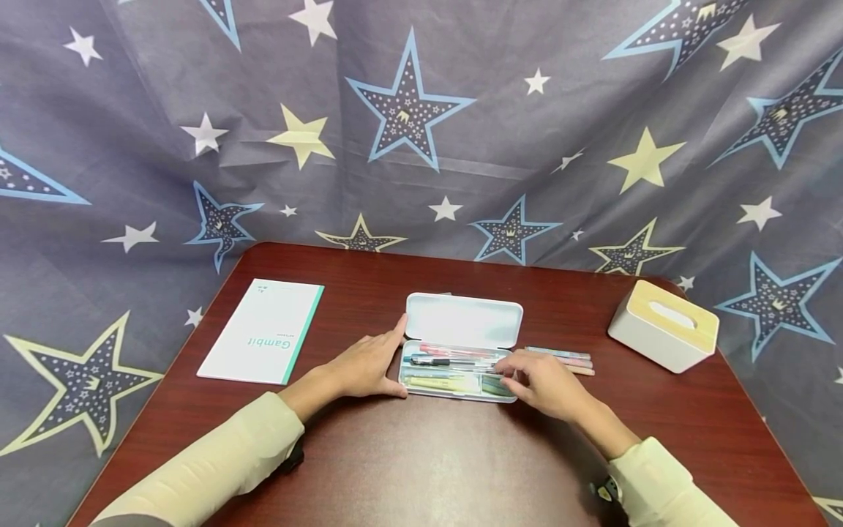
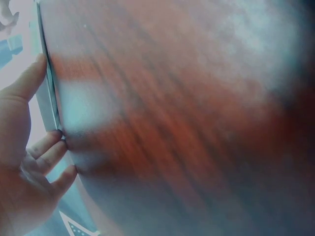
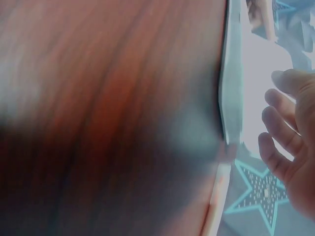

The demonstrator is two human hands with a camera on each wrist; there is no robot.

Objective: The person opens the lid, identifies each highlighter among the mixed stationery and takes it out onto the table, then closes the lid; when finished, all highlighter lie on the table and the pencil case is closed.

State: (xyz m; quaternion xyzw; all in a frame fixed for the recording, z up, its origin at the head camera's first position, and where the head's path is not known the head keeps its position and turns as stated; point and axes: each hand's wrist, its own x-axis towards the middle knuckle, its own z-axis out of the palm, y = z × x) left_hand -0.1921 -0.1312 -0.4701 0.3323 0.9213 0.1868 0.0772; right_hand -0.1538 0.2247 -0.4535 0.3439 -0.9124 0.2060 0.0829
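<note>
An opened pale blue-white pencil case (image 1: pixel 464 320) lies on the table, its lid tipped back. Inside it are a black-gripped pen (image 1: pixel 431 361), a pink pen (image 1: pixel 437 350) and yellow-green pens (image 1: pixel 435 383); a dark green item (image 1: pixel 495 386) sits in the small right compartment. My left hand (image 1: pixel 369 366) rests along the case's left end, fingers extended and thumb at the near corner. Over the right end hovers my right hand (image 1: pixel 543 384), fingers gently bent. In the right wrist view those fingers (image 3: pixel 275 123) show nothing between them, above the case side (image 3: pixel 231 73).
Several slim pastel pens (image 1: pixel 560 356) lie just right of the case, partly behind my right hand. A white notepad (image 1: pixel 260 333) with a teal edge is at the left. A wooden-topped tissue box (image 1: pixel 665 329) stands at the right, and a star-patterned curtain (image 1: pixel 408 183) hangs behind the table.
</note>
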